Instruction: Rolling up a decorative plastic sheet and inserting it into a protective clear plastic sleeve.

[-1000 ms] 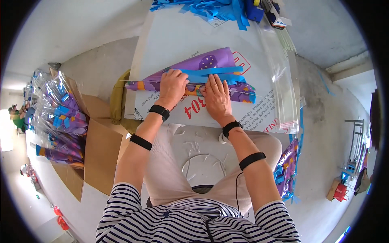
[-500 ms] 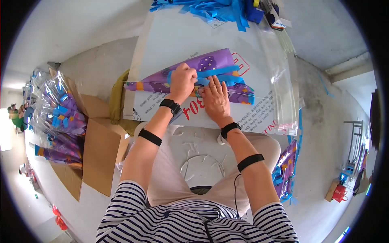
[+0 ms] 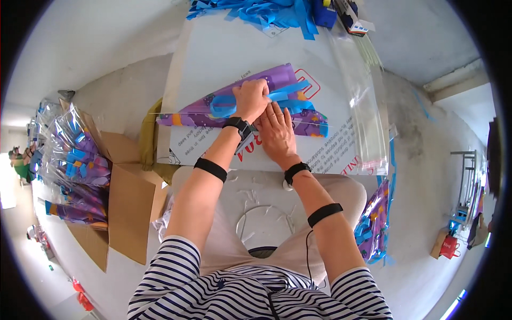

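Table [image 3: 213,53], top pale, printed in red and black: is standing before the seated lap, is bearing most items listed below.

Cardboard box [image 3: 133,208], brown, flaps apart: is sitting to the left, is holding purple packs [image 3: 82,165] in clear film, is letting them rise above the rim.

Clear bags [image 3: 362,106], flat, layered: are covering the right-hand part of the table, are catching the light.

Folded sheet [image 3: 280,77], purple, patterned in orange and blue: is lying across the middle of the table, is pointing the narrow end left and the broad end right, is stopping just short of the clear bags.

Pile of blue strips [image 3: 261,13]: is spreading loosely over the far edge.

Right hand [image 3: 278,136]: is resting flat on the folded sheet, is keeping fingers straight and close together.

Left hand [image 3: 252,98]: is curling closed over the folded sheet, is pinching a blue strip [image 3: 290,90] between thumb and bent fingers, is sitting just beside the right fingertips.

Blue strip, same piece: is crossing the folded sheet, is showing on both sides of the left hand.

Small box [image 3: 353,18], dark and white: is lying at the far right, near a dark-blue object [image 3: 324,16].

Black bands [image 3: 325,214], two per arm: are circling wrists and forearms.

Thin pale rod [image 3: 153,113]: is jutting past the narrow end.
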Demonstrator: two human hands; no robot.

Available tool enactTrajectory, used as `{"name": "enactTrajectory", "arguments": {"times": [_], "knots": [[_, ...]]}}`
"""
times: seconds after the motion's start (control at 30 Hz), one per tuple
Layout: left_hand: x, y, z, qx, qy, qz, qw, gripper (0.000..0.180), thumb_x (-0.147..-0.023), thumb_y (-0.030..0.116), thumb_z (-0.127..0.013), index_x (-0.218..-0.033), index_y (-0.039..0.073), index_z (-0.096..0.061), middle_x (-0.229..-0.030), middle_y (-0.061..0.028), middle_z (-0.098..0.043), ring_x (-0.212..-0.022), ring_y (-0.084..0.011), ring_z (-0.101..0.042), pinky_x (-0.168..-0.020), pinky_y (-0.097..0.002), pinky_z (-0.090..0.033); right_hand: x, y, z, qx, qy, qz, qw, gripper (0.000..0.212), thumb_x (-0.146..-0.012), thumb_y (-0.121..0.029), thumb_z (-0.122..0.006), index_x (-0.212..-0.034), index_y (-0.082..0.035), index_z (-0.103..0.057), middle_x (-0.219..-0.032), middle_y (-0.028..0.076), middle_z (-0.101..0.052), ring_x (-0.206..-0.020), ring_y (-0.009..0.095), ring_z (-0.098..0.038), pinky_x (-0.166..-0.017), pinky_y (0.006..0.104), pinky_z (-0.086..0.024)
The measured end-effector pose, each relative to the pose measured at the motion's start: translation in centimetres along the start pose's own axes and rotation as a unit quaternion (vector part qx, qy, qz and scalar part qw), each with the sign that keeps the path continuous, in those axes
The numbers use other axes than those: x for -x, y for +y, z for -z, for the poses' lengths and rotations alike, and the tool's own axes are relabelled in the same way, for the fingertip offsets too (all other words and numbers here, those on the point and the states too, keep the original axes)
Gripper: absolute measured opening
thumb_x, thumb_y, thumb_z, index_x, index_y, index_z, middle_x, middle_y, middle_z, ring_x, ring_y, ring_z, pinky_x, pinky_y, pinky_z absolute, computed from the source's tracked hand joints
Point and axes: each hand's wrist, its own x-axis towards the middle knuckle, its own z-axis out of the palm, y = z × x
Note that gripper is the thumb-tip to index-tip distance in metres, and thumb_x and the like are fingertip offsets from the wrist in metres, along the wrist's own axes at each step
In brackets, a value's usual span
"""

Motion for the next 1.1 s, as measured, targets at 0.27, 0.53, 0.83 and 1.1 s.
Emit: {"name": "enactTrajectory", "arguments": {"times": [0.27, 0.53, 0.83, 1.1], "knots": [[-0.4, -1.6, 4.2, 0.142, -0.119, -0.028, 0.982, 0.017, -0.074, 0.001, -0.076, -0.089, -0.002, -0.067, -0.072, -0.0028, -0.066, -0.065, -0.0107, -0.059, -0.061, -0.0282, -0.048, 0.3, 0.6, -0.4, 0.01, 0.002, -0.003, 1.0, 0.05, -0.102, -0.024, -0.053, -0.147, -0.002, -0.046, -0.154, 0.015, -0.044, -0.147, 0.031, -0.036, -0.12, 0.0524, -0.026], [-0.5, -5.1, 8.3, 0.17, -0.262, 0.004, 0.95, 0.016, -0.072, -0.001, -0.076, -0.084, -0.002, -0.065, -0.076, -0.0066, -0.066, -0.074, -0.0137, -0.06, -0.071, -0.0319, -0.049, 0.0, -0.2, -0.4, -0.007, 0.026, 0.005, 1.0, 0.043, -0.103, -0.027, -0.053, -0.137, 0.0, -0.055, -0.148, 0.015, -0.05, -0.146, 0.031, -0.038, -0.12, 0.0527, -0.027], [-0.5, -3.8, 6.0, 0.253, -0.261, 0.016, 0.932, 0.015, -0.076, 0.002, -0.077, -0.084, 0.0, -0.064, -0.076, -0.004, -0.065, -0.072, -0.0117, -0.059, -0.068, -0.0293, -0.048, 0.0, -0.2, -0.1, -0.009, 0.004, 0.003, 1.0, 0.048, -0.103, -0.025, -0.052, -0.144, -0.001, -0.05, -0.154, 0.014, -0.045, -0.146, 0.033, -0.037, -0.12, 0.0519, -0.027], [-0.4, -2.9, 4.5, 0.098, -0.192, -0.026, 0.976, 0.017, -0.079, 0.009, -0.076, -0.077, -0.001, -0.063, -0.066, -0.0069, -0.06, -0.064, -0.0137, -0.057, -0.062, -0.0325, -0.046, 0.1, -0.1, 0.3, -0.017, -0.031, -0.004, 0.999, 0.05, -0.102, -0.023, -0.051, -0.147, -0.001, -0.047, -0.154, 0.015, -0.044, -0.145, 0.034, -0.038, -0.119, 0.0531, -0.029]]}}
